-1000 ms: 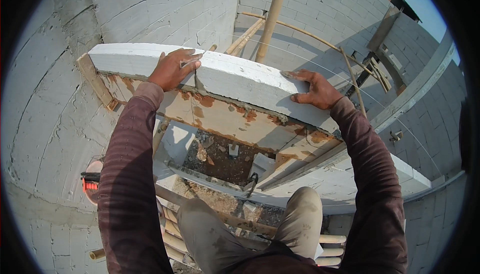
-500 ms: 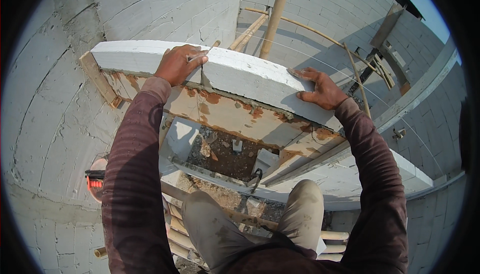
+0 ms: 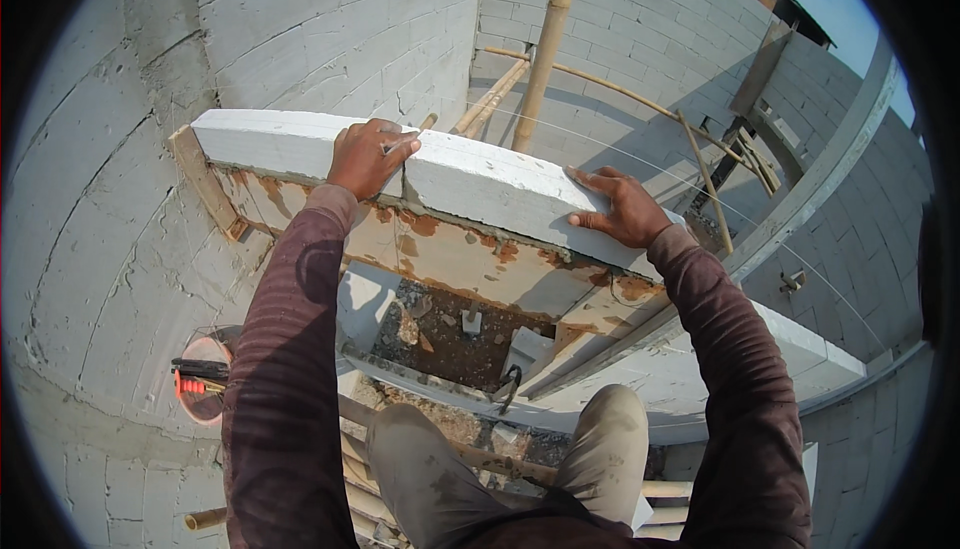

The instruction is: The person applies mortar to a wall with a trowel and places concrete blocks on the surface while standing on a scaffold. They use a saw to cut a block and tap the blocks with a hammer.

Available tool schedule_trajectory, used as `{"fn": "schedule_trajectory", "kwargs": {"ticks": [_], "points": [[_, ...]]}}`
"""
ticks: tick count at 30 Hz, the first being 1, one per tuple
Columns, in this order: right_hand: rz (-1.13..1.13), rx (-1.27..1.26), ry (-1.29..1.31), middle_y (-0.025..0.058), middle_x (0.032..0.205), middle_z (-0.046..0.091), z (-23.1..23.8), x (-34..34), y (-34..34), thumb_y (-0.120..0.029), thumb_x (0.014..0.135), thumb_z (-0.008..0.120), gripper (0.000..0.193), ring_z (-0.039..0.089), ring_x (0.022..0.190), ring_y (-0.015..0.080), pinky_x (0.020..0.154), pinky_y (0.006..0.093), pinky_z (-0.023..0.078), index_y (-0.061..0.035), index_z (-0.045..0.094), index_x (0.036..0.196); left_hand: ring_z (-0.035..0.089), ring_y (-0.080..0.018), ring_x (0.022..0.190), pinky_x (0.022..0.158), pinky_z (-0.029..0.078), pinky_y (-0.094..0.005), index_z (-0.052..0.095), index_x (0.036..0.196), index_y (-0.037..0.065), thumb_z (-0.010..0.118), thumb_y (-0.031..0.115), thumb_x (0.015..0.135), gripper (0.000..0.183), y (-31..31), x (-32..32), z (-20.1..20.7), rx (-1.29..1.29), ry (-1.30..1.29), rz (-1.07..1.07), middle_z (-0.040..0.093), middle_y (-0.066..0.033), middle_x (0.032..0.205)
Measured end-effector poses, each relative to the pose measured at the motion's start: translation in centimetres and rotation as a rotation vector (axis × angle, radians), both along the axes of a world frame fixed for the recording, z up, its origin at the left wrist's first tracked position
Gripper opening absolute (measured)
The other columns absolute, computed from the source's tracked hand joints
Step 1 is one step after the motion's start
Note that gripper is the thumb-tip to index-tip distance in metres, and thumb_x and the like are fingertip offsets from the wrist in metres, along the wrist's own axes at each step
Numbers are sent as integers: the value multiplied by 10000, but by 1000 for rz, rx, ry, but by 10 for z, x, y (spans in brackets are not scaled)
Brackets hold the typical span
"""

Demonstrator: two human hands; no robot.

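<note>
Now: two hands on a row of white blocks

From my remote post I watch the left hand (image 3: pixel 372 161) and the right hand (image 3: pixel 625 211) reach forward to the row, which crosses the middle of my head view. The right block (image 3: pixel 490 189) sits end to end with the left block (image 3: pixel 270 141), with a narrow joint between them. Both lie above a grey seam over a stained panel (image 3: pixel 470 256), whose pale face carries reddish-brown patches.

I have the right hand clasped on the right block toward its far right: fingers over the top, thumb pressed to the near face, the edge caught between. The left hand is draped over the top beside the joint, mostly on the left block, its fingers bent and the tips pointing toward the right block. I cannot tell whether it pinches anything; a sliver by its fingers is too small for me to name.

At the row's left end I see a wooden plank (image 3: pixel 206 184), tilted, near the grey wall (image 3: pixel 85 199). Behind the blocks rises a bamboo pole (image 3: pixel 548 49), and a long grey beam (image 3: pixel 815 189) slants past the right forearm. Below the panel I look down on rubble-strewn ground (image 3: pixel 440 334). Beside the left sleeve (image 3: pixel 285 349) is a round bucket (image 3: pixel 207 409) with an orange-and-black tool (image 3: pixel 190 382) at it.
</note>
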State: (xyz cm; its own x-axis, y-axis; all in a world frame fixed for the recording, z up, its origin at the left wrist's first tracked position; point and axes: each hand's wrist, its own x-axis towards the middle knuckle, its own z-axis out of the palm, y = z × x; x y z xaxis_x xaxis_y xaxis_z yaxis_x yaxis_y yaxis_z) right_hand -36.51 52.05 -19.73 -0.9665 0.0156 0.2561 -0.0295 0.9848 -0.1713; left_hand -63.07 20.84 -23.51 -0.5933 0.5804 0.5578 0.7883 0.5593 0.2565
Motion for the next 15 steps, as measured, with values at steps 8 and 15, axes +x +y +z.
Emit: {"fn": "schedule_trajectory", "kwargs": {"ticks": [8,15], "points": [[42,-1,22,251,1197,666,-1,-4,3,-583,799,769,786,656,1087,415,943,477,544,-88,615,1390,573,-288,1145,1054,407,-442,795,1113,157,615,453,991,367,1,4,0,61,52,0,673,-74,1159],[-17,7,-14,249,1175,669,2,-3,-2,-594,799,762,776,668,1041,401,907,494,544,-100,627,1381,585,-289,1125,1057,379,-446,796,1097,163,632,467,971,368,4,3,2,69,-18,-15,693,-70,1102]]}}
